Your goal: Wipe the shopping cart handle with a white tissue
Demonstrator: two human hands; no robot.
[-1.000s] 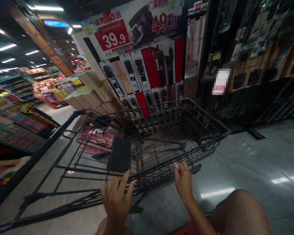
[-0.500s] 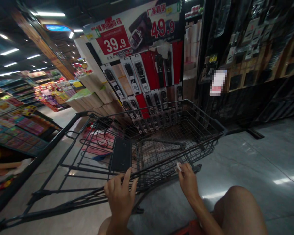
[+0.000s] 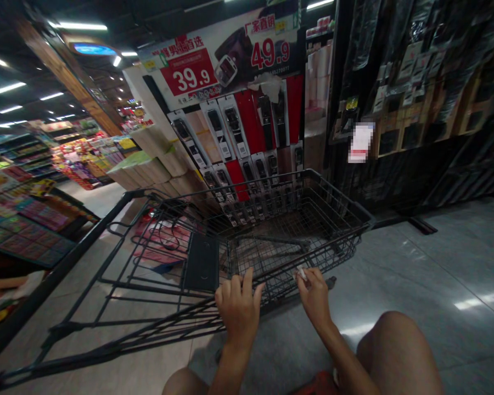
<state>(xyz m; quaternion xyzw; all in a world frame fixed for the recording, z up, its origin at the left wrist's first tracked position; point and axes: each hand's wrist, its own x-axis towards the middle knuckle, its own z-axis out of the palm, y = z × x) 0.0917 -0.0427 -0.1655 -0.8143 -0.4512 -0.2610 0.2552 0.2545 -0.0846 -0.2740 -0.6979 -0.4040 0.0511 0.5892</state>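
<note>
A dark wire shopping cart point(image 3: 267, 274) stands in front of me, with a dark flat panel point(image 3: 201, 262) in its seat frame. My left hand point(image 3: 239, 307) is over the cart's near side rail, its back towards me. Its thumb and forefinger are spread apart, and I see nothing held in it; the other fingertips are partly hidden. Just right of it, my right hand point(image 3: 315, 296) is closed in a pinch on a small crumpled white tissue point(image 3: 300, 272), close to the same rail. The tissue's lower part is hidden by the fingers.
Behind the cart, a display rack holds packaged belts point(image 3: 234, 126) under a price sign point(image 3: 226, 60). Stacked paper packs point(image 3: 140, 167) stand left of the rack. More hanging goods point(image 3: 411, 126) are on the right, above the grey tiled floor point(image 3: 456, 263). My bent knee point(image 3: 399, 351) is at lower right.
My left hand has moved right along the cart's near rail, closer to my right hand. The right hand still pinches the tissue, turned slightly. The view has shifted a little.
</note>
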